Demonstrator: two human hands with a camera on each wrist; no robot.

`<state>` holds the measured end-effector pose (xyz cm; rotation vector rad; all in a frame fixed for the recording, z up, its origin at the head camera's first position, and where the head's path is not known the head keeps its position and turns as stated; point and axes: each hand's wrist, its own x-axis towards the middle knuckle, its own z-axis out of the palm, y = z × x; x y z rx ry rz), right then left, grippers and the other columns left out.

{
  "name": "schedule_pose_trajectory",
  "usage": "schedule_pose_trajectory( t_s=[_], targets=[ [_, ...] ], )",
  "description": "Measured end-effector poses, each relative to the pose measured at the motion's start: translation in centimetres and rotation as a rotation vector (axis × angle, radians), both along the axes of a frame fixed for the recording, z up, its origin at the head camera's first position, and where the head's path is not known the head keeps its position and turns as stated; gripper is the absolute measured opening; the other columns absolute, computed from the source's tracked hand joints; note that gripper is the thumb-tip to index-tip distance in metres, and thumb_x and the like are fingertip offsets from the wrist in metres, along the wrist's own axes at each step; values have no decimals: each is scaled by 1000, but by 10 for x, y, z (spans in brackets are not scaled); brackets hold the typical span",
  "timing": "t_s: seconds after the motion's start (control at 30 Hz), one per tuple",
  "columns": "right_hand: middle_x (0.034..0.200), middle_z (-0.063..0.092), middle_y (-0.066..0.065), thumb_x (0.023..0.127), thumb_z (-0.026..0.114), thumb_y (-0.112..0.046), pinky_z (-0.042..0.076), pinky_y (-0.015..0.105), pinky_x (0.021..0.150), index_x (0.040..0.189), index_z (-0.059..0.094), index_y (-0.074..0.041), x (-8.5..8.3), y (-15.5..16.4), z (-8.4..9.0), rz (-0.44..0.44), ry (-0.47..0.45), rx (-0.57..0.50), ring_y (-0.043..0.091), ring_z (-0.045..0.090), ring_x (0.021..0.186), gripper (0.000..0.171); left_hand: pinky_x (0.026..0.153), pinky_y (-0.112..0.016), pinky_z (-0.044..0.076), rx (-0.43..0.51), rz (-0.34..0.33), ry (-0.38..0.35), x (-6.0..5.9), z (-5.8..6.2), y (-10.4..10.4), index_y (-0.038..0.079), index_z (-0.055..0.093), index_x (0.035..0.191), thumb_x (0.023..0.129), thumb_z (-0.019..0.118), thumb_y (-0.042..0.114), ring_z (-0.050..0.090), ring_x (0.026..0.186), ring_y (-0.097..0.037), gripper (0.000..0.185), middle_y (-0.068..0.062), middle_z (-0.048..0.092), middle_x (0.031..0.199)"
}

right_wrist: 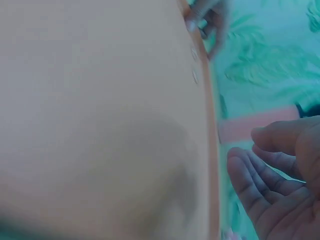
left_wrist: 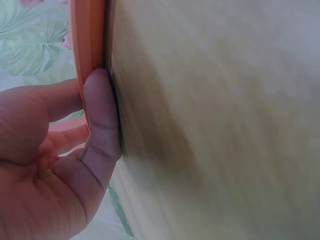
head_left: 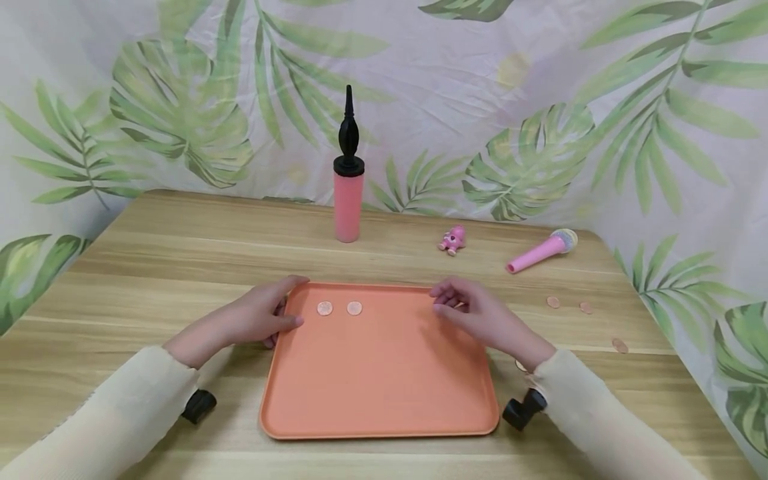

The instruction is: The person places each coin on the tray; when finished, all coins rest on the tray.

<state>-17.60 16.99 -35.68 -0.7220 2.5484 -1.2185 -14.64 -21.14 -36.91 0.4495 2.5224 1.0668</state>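
An orange tray (head_left: 384, 400) lies on the wooden table with two copper coins (head_left: 325, 308) side by side near its far left corner. My left hand (head_left: 281, 315) grips that corner's rim. In the left wrist view the thumb (left_wrist: 100, 115) presses one side of the tray's rim (left_wrist: 87, 35) and the fingers lie on the other. My right hand (head_left: 447, 303) hovers over the tray's far right corner with loosely curled fingers. The right wrist view shows that hand (right_wrist: 280, 185) with a bare palm beside the tray (right_wrist: 100, 100), and both coins (right_wrist: 195, 65) by the far rim.
A pink balloon pump (head_left: 349, 200) with a black top stands behind the tray. A small pink toy (head_left: 453, 240) and a pink toy microphone (head_left: 540, 252) lie at the back right. Several loose coins (head_left: 585, 308) lie on the table (head_left: 150, 267) right of the tray.
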Motion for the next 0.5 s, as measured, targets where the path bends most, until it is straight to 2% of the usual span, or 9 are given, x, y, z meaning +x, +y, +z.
schedule_pose_trajectory(
  t_s=[0.2, 0.4, 0.5],
  targets=[
    [105, 74, 13, 101, 69, -9, 57, 22, 80, 117, 68, 3, 6, 45, 2, -96, 44, 94, 15, 66, 96, 20, 50, -30, 57, -2, -2, 5, 0, -1, -2, -4, 30, 158, 101, 68, 9, 62, 52, -14, 70, -8, 56, 68],
    [98, 72, 7, 99, 72, -10, 56, 22, 75, 112, 68, 1, 14, 83, -2, -116, 89, 221, 7, 62, 88, 18, 50, -30, 56, -1, 5, -10, 1, -1, -1, -3, 30, 159, 101, 68, 11, 61, 53, -14, 71, -7, 56, 69],
    [95, 70, 5, 97, 74, -11, 54, 21, 73, 109, 67, 0, 17, 98, -5, -114, 82, 265, 4, 59, 84, 18, 51, -30, 56, -3, 4, -4, 1, 0, -1, -2, 30, 159, 101, 68, 11, 61, 53, -14, 70, -7, 56, 69]
  ],
)
